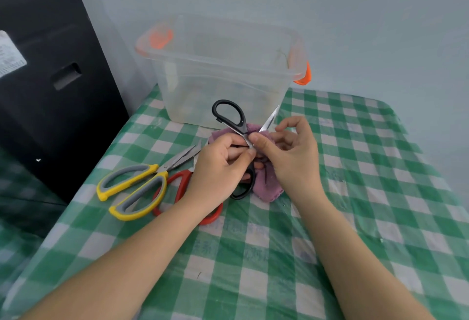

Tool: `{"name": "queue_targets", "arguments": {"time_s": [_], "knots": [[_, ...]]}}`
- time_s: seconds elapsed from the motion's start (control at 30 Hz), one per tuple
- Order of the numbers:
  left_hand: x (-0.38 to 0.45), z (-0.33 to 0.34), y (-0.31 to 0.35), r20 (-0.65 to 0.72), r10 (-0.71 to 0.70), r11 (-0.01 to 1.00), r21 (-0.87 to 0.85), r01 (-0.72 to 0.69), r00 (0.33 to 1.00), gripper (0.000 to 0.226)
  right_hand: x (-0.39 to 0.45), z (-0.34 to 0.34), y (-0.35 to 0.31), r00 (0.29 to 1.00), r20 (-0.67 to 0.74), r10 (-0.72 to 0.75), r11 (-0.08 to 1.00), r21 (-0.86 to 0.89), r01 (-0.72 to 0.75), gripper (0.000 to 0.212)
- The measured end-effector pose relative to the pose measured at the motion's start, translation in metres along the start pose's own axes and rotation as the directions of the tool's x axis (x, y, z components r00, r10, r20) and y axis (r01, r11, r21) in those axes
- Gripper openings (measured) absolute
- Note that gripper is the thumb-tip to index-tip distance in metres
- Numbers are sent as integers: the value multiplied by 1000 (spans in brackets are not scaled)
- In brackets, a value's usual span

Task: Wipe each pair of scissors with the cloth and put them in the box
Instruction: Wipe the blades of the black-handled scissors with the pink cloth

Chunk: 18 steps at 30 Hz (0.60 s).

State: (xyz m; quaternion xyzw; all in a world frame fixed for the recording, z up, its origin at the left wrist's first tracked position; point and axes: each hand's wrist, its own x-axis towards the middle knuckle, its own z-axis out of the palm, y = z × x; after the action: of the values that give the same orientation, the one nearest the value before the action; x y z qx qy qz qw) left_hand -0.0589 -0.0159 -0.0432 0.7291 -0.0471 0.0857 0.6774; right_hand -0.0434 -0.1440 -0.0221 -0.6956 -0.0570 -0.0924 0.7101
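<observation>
Black-handled scissors (229, 116) are held spread apart above the table, one handle loop up, one blade (270, 119) pointing up right. My left hand (220, 167) grips them near the pivot; the lower handle loop shows below my fingers. My right hand (289, 152) pinches the purple cloth (266, 185) against the scissors at the pivot. Yellow-and-grey scissors (137, 187) lie on the table to the left. Red-handled scissors (180, 182) lie beside them, partly hidden under my left wrist. The clear plastic box (220, 70) with orange latches stands behind, without a lid.
The table wears a green-and-white checked cover (355, 205). A large black case (50, 78) stands against the table's left edge. A pale wall rises right behind the box.
</observation>
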Motion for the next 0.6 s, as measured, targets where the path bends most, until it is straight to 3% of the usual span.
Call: {"name": "queue_targets", "arguments": {"time_s": [0.17, 0.47, 0.6], "knots": [[0, 0, -1, -1, -17, 1000, 26, 17, 1000, 15, 4, -2, 6, 1000, -2, -1, 998, -65, 1, 32], [1, 1, -1, -8, -60, 998, -23, 60, 998, 4, 10, -16, 8, 982, 186, 31, 999, 13, -33, 35], [2, 1, -2, 19, -87, 996, -14, 87, 996, 4, 14, -13, 9, 986, 152, 69, 997, 36, -75, 37]]}}
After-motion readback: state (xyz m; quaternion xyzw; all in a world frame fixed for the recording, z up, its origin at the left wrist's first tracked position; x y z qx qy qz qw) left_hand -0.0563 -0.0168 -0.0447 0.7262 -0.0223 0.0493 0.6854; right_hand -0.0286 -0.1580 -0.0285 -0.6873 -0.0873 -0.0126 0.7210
